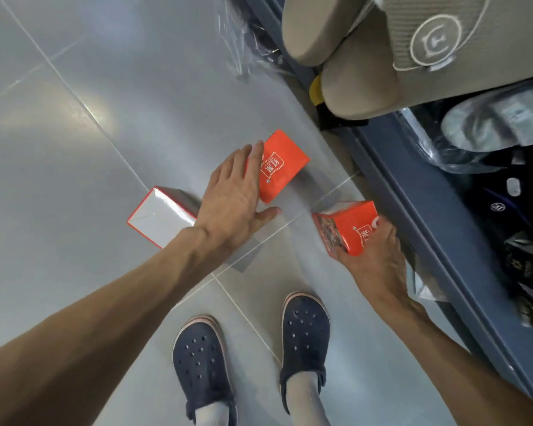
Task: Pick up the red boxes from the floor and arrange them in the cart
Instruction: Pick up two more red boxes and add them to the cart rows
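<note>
Three red boxes show over the grey tiled floor [74, 124]. The left hand [231, 198] is spread flat, fingers straight, touching the middle box [285, 166] that lies on the floor. A second box [162, 215], its silvery face up, lies left of it. The right hand [374, 258] grips the third box [348, 227] beside the blue cart [413, 192] at right. Two dark clogs [303, 330] stand near.

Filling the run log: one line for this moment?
left hand: open, reaching middle box | right hand: holds box | third box: floor
</note>
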A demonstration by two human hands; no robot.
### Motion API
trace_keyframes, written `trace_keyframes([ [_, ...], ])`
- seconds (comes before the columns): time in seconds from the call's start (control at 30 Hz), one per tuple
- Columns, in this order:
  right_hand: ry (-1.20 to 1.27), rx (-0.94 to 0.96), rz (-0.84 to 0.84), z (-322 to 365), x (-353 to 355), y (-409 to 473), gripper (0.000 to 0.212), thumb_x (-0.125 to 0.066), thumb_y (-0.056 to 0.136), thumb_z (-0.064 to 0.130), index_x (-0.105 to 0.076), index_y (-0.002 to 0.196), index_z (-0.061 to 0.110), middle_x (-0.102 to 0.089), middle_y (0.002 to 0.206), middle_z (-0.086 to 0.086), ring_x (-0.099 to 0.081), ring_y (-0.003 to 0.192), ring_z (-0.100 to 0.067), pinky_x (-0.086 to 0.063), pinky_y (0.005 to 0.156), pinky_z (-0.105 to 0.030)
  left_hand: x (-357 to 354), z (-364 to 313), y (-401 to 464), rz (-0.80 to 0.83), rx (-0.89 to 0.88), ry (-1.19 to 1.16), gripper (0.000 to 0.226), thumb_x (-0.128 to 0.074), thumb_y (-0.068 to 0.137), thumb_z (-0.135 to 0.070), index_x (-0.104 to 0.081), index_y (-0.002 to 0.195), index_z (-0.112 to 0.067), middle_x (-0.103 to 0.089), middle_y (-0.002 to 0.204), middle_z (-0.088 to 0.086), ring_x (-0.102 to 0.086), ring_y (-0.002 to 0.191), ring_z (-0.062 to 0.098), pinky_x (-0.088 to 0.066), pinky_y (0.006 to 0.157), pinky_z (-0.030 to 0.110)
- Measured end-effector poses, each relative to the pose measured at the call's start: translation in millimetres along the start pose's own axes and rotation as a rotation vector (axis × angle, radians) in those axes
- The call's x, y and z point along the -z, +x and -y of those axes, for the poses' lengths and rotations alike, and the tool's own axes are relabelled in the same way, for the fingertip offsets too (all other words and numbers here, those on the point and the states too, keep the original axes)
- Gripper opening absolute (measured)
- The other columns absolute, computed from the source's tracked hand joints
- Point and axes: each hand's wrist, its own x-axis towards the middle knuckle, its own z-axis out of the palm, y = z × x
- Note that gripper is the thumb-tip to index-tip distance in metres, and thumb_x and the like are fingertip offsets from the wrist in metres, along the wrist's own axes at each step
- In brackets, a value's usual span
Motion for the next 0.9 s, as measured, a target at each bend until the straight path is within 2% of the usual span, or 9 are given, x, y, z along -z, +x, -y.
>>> trace_keyframes([
  [0.1, -0.049, 0.042, 0.012, -4, 19, -13, 0.115, -0.088, 0.065, 0.063, -0.027, 0.151, 0.017, -0.052, 0.142, -0.012, -0.058, 0.127, -0.036, -0.046, 0.107, -0.051, 3, -10, 5, -0.001, 0.054, 0.018, 0.118, -0.073, 0.080, -0.060, -0.001, 0.160, -0.010, -0.022, 0.164, 0.015, -0.023, 0.150, 0.034, -0.024, 0.123, 0.047],
  [0.27, -0.053, 0.049, 0.020, -13, 45, -30, 0.115, -0.089, 0.062, 0.061, -0.027, 0.149, 0.019, -0.053, 0.140, -0.013, -0.061, 0.122, -0.036, -0.052, 0.101, -0.055, -1, -33, 41, 0.050, 0.174, -0.005, 0.129, -0.077, 0.075, -0.061, 0.005, 0.159, -0.009, -0.022, 0.163, 0.011, -0.025, 0.148, 0.033, -0.026, 0.121, 0.048],
  [0.33, -0.052, 0.043, 0.021, -17, 47, -35, 0.114, -0.089, 0.061, 0.061, -0.027, 0.148, 0.022, -0.054, 0.138, -0.013, -0.062, 0.120, -0.037, -0.052, 0.100, -0.056, -10, -41, 50, 0.082, 0.231, 0.018, 0.125, -0.081, 0.076, -0.050, 0.002, 0.159, -0.008, -0.031, 0.155, 0.011, -0.038, 0.138, 0.034, -0.034, 0.114, 0.046],
  [0.4, -0.038, 0.041, 0.025, -16, 49, -41, 0.112, -0.088, 0.061, 0.062, -0.024, 0.147, 0.026, -0.054, 0.138, -0.011, -0.062, 0.119, -0.036, -0.053, 0.100, -0.057, -16, -45, 53, 0.066, 0.269, 0.083, 0.110, -0.080, 0.078, -0.033, -0.008, 0.157, -0.009, -0.041, 0.143, 0.010, -0.050, 0.120, 0.034, -0.043, 0.100, 0.044],
  [0.47, -0.043, 0.062, 0.041, -15, 55, -48, 0.111, -0.087, 0.063, 0.063, -0.022, 0.146, 0.028, -0.053, 0.139, -0.009, -0.061, 0.120, -0.034, -0.054, 0.100, -0.057, -11, -44, 47, 0.064, 0.282, 0.072, 0.099, -0.077, 0.076, -0.021, -0.016, 0.153, -0.011, -0.045, 0.136, 0.008, -0.053, 0.110, 0.034, -0.044, 0.092, 0.043],
  [0.53, -0.057, 0.098, 0.049, -13, 66, -57, 0.112, -0.089, 0.063, 0.061, -0.023, 0.147, 0.027, -0.053, 0.138, -0.008, -0.060, 0.120, -0.032, -0.055, 0.098, -0.056, 2, -40, 31, 0.084, 0.238, 0.015, 0.098, -0.076, 0.074, -0.020, -0.018, 0.153, -0.013, -0.044, 0.136, 0.006, -0.053, 0.109, 0.034, -0.043, 0.091, 0.043],
  [0.7, -0.104, 0.215, 0.048, 31, 138, -94, 0.108, -0.091, 0.065, 0.055, -0.030, 0.147, 0.020, -0.056, 0.135, -0.008, -0.060, 0.120, -0.031, -0.054, 0.098, -0.050, 94, -47, -40, 0.093, 0.096, -0.041, 0.104, -0.077, 0.074, -0.028, -0.015, 0.156, -0.013, -0.041, 0.141, 0.006, -0.049, 0.119, 0.033, -0.042, 0.098, 0.044],
  [0.9, -0.140, 0.392, 0.060, 136, 292, -172, 0.100, -0.086, 0.069, 0.054, -0.036, 0.147, 0.017, -0.057, 0.132, -0.005, -0.056, 0.122, -0.027, -0.048, 0.100, -0.041, 276, -75, -146, 0.030, 0.105, -0.109, 0.094, -0.074, 0.068, -0.025, -0.029, 0.149, -0.019, -0.048, 0.135, 0.003, -0.051, 0.117, 0.030, -0.042, 0.097, 0.041],
])
